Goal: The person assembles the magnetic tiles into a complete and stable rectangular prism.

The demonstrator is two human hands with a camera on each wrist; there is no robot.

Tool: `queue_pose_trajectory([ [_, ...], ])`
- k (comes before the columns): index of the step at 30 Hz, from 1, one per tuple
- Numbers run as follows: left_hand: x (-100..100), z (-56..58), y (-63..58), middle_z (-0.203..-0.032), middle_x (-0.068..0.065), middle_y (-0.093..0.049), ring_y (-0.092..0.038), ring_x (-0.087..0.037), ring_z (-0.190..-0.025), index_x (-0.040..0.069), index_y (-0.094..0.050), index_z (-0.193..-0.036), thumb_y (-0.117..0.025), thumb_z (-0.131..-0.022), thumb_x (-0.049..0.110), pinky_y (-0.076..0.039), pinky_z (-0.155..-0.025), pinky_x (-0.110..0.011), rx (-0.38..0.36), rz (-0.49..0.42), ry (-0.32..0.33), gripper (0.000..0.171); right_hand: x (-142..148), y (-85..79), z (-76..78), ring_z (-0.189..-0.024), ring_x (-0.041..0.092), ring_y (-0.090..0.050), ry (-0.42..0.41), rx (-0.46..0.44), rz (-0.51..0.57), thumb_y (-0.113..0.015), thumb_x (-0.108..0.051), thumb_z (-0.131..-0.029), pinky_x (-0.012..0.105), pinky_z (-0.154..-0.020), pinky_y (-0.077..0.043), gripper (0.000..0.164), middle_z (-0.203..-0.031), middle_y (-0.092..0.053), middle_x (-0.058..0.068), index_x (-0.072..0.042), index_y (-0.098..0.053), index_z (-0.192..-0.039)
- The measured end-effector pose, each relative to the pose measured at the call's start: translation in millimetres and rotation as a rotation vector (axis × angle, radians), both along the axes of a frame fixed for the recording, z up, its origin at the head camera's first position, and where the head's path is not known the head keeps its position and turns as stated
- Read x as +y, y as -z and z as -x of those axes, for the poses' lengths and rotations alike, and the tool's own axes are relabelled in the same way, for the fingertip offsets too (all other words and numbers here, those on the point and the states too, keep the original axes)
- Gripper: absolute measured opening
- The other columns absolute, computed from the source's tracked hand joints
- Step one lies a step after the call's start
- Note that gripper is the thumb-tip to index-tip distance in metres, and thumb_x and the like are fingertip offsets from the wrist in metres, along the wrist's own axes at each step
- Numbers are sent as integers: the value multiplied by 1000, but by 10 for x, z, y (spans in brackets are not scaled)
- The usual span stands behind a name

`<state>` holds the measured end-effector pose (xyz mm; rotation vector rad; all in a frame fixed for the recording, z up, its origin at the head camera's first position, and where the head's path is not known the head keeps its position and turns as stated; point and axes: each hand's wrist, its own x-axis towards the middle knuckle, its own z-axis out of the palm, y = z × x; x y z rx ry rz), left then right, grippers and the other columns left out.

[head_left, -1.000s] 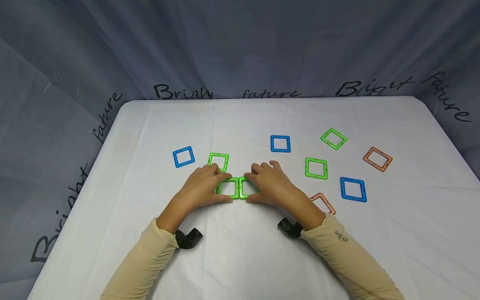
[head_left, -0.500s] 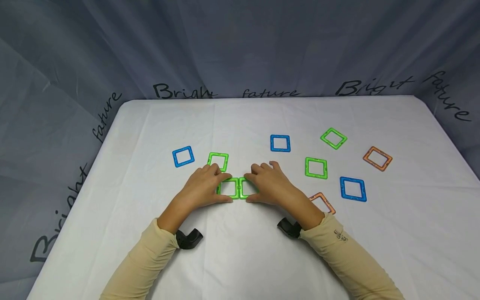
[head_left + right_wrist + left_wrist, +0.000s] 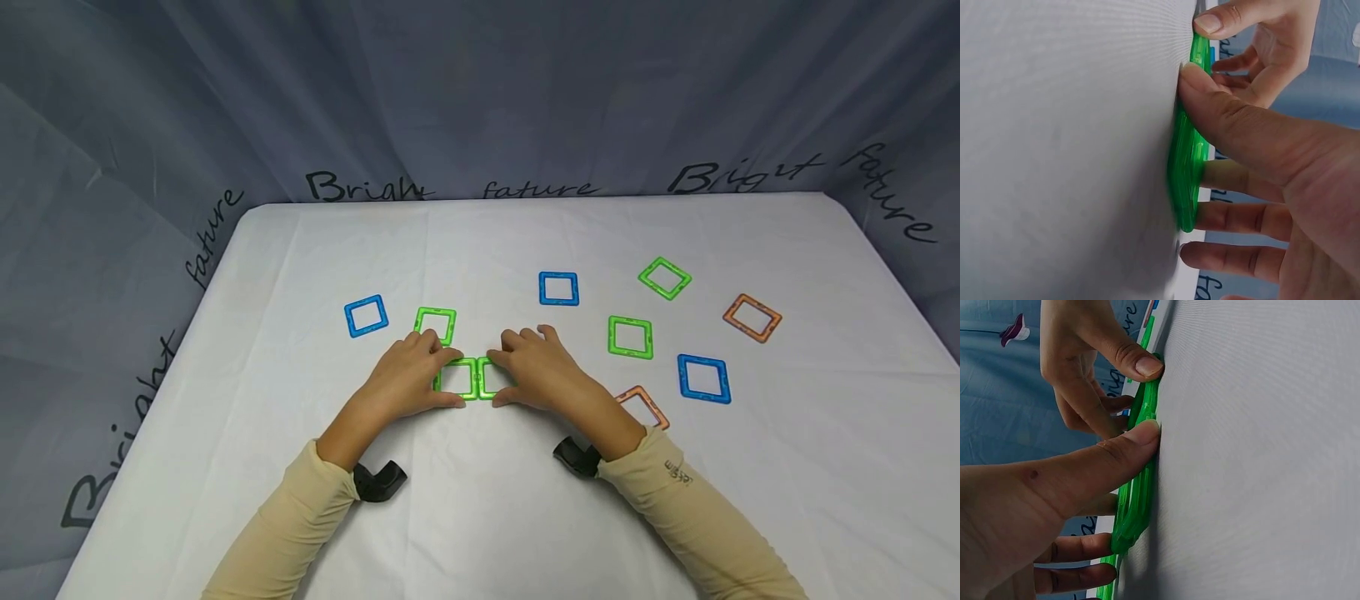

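Two green square magnetic tiles lie flat side by side, edges touching, on the white cloth. My left hand pinches the left green tile between thumb and fingers; its left part is hidden under the hand. From the other side, my right hand holds the right green tile the same way, covering its right part. Each thumb presses the near edge, as the left wrist view shows on the green tile and the right wrist view on its tile. Another green tile lies just beyond my left fingers.
A blue tile lies farther left, another blue tile beyond the right hand. Rightward are two green tiles, a blue tile and an orange tile. My right forearm partly covers a second orange tile. Grey curtain surrounds the table.
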<state>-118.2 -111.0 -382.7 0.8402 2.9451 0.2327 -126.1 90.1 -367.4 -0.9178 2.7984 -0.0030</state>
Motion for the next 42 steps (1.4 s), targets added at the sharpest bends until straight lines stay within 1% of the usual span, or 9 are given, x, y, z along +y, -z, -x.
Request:
queue_pose_trajectory([
  [8,8,-12,0,-97,-5,-52,-46,-17,-84,15,-61,-117,-74,-67,52,-41,-69,-32,-22,-7,-16,63,-3,9,-8,-97,22,-51,3,5,8,-70,-52,-70,49,-98,-34,64,-103,-54,4,-16,-60,-123],
  [15,1,-14,-13,-98,-6,-52,-47,-18,-86,15,-61,-118,-73,-67,53,-42,-70,-32,-26,-5,-15,65,-7,8,-6,-95,22,-50,19,-5,4,-71,-51,-70,46,-91,-37,65,-104,-53,3,-17,-59,-124],
  [21,-21,6,-51,-97,-5,-53,-47,-17,-83,16,-60,-120,-71,-68,56,-41,-69,-31,-50,2,-3,66,-21,4,-3,-100,23,-51,27,-18,-6,-70,-51,-70,49,-96,-35,66,-108,-54,4,-16,-58,-125],
  [23,-32,21,-78,-98,-5,-55,-48,-17,-83,16,-59,-120,-70,-69,55,-41,-70,-32,-70,-4,-12,65,-24,10,-3,-101,23,-51,26,-15,-4,-71,-51,-70,51,-97,-35,65,-108,-55,4,-16,-59,-124],
  [25,-46,41,-108,-100,-5,-57,-50,-19,-85,16,-59,-121,-70,-70,54,-43,-73,-33,-86,-20,-22,65,-24,16,-5,-99,23,-52,27,-8,2,-71,-51,-70,50,-95,-36,65,-107,-55,4,-16,-59,-123],
  [28,-82,73,-160,-107,-6,-58,-52,-21,-93,16,-58,-122,-69,-72,53,-44,-81,-36,-111,-49,-48,63,-23,16,-7,-97,22,-51,29,-6,6,-72,-50,-69,49,-93,-37,64,-105,-55,4,-15,-60,-122],
  [32,-152,127,-235,-111,-7,-57,-53,-24,-100,16,-55,-125,-69,-74,50,-44,-88,-40,-113,-75,-87,63,-28,1,-8,-96,22,-51,28,-6,7,-72,-50,-70,48,-93,-37,64,-104,-55,4,-16,-60,-122],
  [39,-273,296,-330,-120,-9,-54,-50,-27,-111,16,-49,-130,-71,-76,42,-42,-94,-42,-124,-142,-127,64,-26,7,-10,-94,21,-50,39,-10,8,-73,-49,-69,47,-91,-37,64,-105,-55,4,-16,-60,-122],
  [42,-341,370,-366,-124,-10,-52,-47,-29,-115,15,-47,-131,-71,-77,39,-39,-97,-44,-127,-170,-149,64,-24,15,-11,-95,22,-49,41,-15,19,-73,-49,-69,48,-92,-37,64,-106,-55,5,-15,-60,-123],
])
